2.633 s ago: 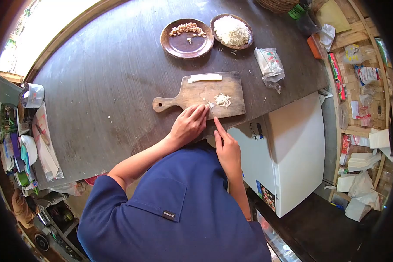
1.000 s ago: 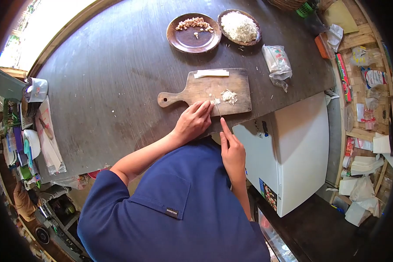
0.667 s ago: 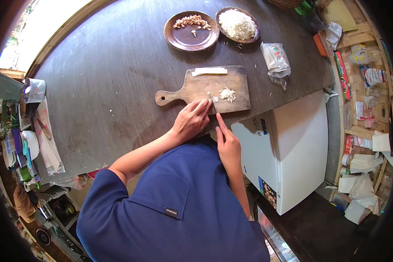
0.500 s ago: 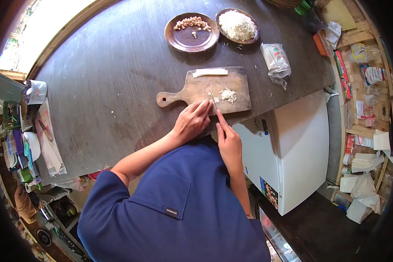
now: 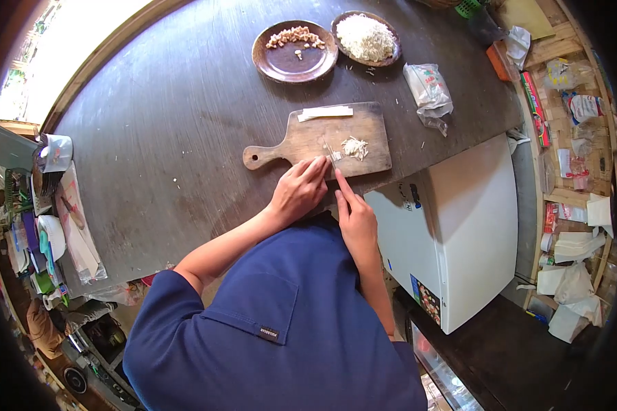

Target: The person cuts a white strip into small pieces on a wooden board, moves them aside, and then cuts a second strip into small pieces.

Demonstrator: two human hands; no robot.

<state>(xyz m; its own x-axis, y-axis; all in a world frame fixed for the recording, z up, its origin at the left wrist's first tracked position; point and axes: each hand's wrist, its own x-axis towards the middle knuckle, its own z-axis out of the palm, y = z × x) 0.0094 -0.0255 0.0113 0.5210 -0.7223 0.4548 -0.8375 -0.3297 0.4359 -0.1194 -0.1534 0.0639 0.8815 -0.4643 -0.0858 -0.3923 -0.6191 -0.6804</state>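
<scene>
Daylight glares white at upper left, sheens the dark tabletop (image 5: 158,137), and fisheye distortion bends the blackened edges.

I see cutting board (image 5: 373,127) on table (image 5: 151,151), strips (image 5: 325,112) and shreds (image 5: 354,148) on board, two plates (image 5: 295,68) behind it, packet (image 5: 428,90) back-right, fridge (image 5: 476,226) front-right.

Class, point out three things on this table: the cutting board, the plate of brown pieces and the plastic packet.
Cutting board (image 5: 369,122): head view, bare wood near the upper right corner.
Plate of brown pieces (image 5: 293,67): head view, bare inner surface below the pieces.
Plastic packet (image 5: 426,88): head view, middle of the wrapped bulk.
</scene>
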